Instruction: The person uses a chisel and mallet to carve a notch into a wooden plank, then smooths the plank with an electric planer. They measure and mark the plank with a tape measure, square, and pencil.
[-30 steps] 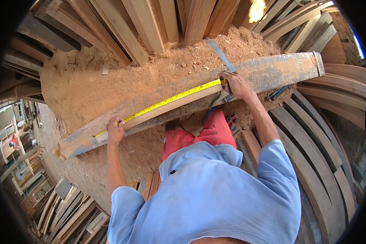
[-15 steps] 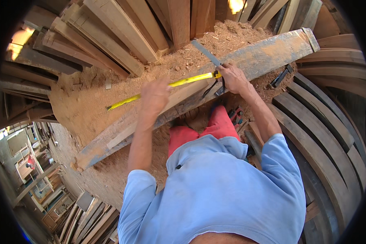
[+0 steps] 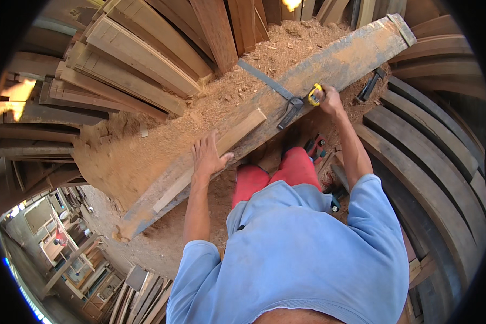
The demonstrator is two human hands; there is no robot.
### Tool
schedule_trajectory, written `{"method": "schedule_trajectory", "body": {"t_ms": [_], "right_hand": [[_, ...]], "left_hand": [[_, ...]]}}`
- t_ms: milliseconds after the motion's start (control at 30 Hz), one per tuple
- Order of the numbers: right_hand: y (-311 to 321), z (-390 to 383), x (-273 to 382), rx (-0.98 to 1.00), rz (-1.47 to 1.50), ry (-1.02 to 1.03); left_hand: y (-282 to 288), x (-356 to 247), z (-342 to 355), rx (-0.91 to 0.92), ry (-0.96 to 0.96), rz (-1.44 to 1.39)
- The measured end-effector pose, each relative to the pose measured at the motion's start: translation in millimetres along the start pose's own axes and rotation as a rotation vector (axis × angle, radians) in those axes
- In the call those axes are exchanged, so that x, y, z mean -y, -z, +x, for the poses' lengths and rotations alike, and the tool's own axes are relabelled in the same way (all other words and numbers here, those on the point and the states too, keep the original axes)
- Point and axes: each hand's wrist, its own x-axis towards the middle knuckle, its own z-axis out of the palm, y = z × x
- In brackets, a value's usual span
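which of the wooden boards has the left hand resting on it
The short pale wooden strip lying along the long weathered plank: the left hand lies flat on it, while the stacked boards behind sit untouched.

Rough weathered wooden plank (image 3: pixel 340 59), matt metal square (image 3: pixel 278 92), loose sawdust (image 3: pixel 129 156)

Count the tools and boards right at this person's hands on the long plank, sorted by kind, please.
Tape measure, yellow, in the right hand: 1
Metal square, lying on the plank: 1
Short board, under the left hand: 1
Long plank: 1
Total: 4
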Motion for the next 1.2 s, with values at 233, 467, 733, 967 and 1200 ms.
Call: {"method": "schedule_trajectory", "body": {"t_ms": [233, 467, 733, 967, 1200], "right_hand": [[-5, -16, 72, -0.371, -0.319, -0.522], [-50, -74, 104, -0.214, -0.19, -0.576], [-113, -83, 106, -0.301, 0.017, -0.729], [-132, -155, 94, -0.308, 1.222, -0.477], [-129, -206, 194, -0.213, 0.942, -0.292]], "left_hand": [[-60, 49, -7, -0.012, -0.049, -0.01], [-61, 49, -5, -0.114, -0.147, -0.018], [-60, 53, -9, -0.237, -0.263, -0.068], [-67, 67, -3, -0.166, -0.377, -0.173], [-53, 55, 12, -0.02, -0.433, -0.381]]}}
